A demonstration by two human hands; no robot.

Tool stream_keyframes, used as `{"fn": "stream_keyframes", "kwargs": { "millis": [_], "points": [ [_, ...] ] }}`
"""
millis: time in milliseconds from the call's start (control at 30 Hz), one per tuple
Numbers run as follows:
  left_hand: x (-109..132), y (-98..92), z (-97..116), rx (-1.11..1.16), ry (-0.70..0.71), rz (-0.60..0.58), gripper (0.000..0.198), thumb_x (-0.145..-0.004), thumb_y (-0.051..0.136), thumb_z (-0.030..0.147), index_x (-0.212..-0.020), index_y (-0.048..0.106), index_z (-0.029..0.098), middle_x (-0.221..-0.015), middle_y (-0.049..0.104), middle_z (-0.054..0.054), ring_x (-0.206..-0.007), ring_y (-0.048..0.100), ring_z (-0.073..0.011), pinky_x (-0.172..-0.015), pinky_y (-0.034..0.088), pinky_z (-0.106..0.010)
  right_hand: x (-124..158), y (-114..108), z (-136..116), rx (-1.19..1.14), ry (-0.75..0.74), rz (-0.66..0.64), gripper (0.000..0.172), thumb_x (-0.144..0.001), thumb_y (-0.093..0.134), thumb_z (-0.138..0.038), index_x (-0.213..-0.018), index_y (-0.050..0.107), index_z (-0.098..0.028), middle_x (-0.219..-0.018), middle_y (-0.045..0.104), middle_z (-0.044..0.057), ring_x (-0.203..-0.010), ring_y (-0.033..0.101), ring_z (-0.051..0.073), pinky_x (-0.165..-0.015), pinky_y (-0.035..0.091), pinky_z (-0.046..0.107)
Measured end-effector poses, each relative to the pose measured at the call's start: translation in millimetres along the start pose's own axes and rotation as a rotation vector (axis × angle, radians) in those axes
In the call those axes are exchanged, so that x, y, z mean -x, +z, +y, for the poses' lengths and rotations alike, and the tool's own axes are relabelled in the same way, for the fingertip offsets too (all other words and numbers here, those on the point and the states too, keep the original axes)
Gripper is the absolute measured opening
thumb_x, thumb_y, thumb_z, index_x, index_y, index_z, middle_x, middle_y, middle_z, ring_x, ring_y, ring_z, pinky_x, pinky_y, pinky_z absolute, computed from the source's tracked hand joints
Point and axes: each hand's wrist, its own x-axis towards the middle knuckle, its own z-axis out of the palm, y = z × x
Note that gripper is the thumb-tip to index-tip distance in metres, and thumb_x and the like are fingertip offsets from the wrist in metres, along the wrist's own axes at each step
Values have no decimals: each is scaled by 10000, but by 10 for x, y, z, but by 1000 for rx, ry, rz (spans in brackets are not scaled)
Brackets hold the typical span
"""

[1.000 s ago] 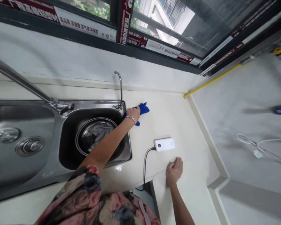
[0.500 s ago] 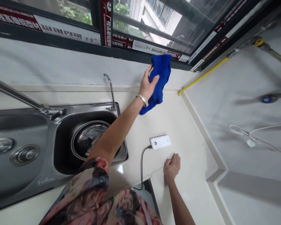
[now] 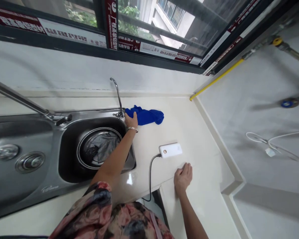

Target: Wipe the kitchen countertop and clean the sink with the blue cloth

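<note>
My left hand (image 3: pixel 131 120) is closed around one end of a blue cloth (image 3: pixel 149 117) beside the sink's back right corner. The rest of the cloth trails to the right over the pale countertop (image 3: pixel 201 139). A thin curved tap (image 3: pixel 118 96) rises just left of that hand. My right hand (image 3: pixel 183 177) rests on the counter with its fingers curled in and nothing visible in them. Above it lies a white power bank (image 3: pixel 171 150), with a dark cable (image 3: pixel 150 176) plugged into its left end.
A double steel sink (image 3: pixel 49 142) fills the left side; its right basin holds a round metal bowl (image 3: pixel 79 151) with grey cloth (image 3: pixel 107 143) inside. A larger faucet (image 3: pixel 58 119) stands between the basins. At the right are a yellow pipe (image 3: pixel 214 81) and a white cord (image 3: pixel 269 141) along the wall.
My left hand has brought the blue cloth down from below the window frame and leftward onto the counter by the small tap. The right hand has stayed in place.
</note>
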Motion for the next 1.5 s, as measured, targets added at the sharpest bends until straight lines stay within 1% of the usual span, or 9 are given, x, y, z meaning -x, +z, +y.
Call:
{"fn": "stream_keyframes", "kwargs": {
  "millis": [133,200,300,367,533,633,1067,1233,1500],
  "points": [
    [303,-90,-175,27,-132,53,655,-1006,493,318,-1544,323,-15,-1461,555,-321,-1382,554,-364,-1162,455,-527,-4,-9,14,-13,-19,4,541,-957,376,-228,-1368,626,18,-1440,598,295,-1436,493,384,-1143,439,610],
    [585,-132,-310,21,-105,70,760,-946,570,295,-1580,279,-8,-1562,444,-338,-1509,400,-399,-1225,381,-559,-4,-15,22,-25,-30,-6,542,-957,379,-229,-1369,624,25,-1441,594,301,-1442,486,385,-1147,437,603],
    [852,-135,-410,-39,203,45,767,-944,540,292,-1625,263,72,-1707,239,-252,-1613,167,-346,-1303,239,-552,1,-25,21,-26,-32,-9,547,-967,378,-240,-1380,620,26,-1447,591,301,-1448,478,390,-1152,431,604],
    [791,-90,-339,-98,315,-29,721,-974,485,298,-1624,281,65,-1720,205,-245,-1616,163,-326,-1307,235,-521,5,-31,14,-24,-28,-6,553,-976,370,-246,-1391,615,26,-1449,591,301,-1447,479,396,-1150,429,611],
    [159,80,-14,-210,172,-49,730,-980,493,311,-1608,302,-10,-1700,193,-307,-1605,173,-381,-1293,237,-545,1,-26,26,-24,-60,14,556,-985,362,-264,-1388,622,16,-1423,606,309,-1411,511,418,-1113,447,622],
    [-45,165,-6,-218,105,-3,727,-950,514,278,-1572,345,-60,-1680,194,-349,-1599,153,-425,-1284,222,-583,-2,-26,53,-14,-93,21,558,-989,362,-273,-1393,618,13,-1411,613,312,-1396,525,423,-1100,460,618],
    [-317,339,16,-369,-1,99,718,-964,429,256,-1587,287,-71,-1630,259,-395,-1541,281,-463,-1215,310,-588,7,-119,-11,16,-65,-50,570,-999,363,-261,-1482,551,-24,-1467,579,293,-1442,488,422,-1128,443,635],
    [-275,272,-32,-422,48,99,705,-981,423,307,-1595,320,-23,-1573,366,-357,-1469,374,-462,-1176,353,-569,19,-126,-23,3,-45,-75,599,-1003,354,-282,-1523,507,-28,-1498,546,302,-1460,461,434,-1122,429,666],
    [-129,192,-178,-387,116,16,640,-985,391,236,-1599,378,53,-1614,328,-312,-1495,353,-439,-1188,347,-586,30,-115,37,40,-32,-93,597,-1000,368,-296,-1514,524,-36,-1502,548,292,-1452,471,434,-1138,421,643]
  ]
}}
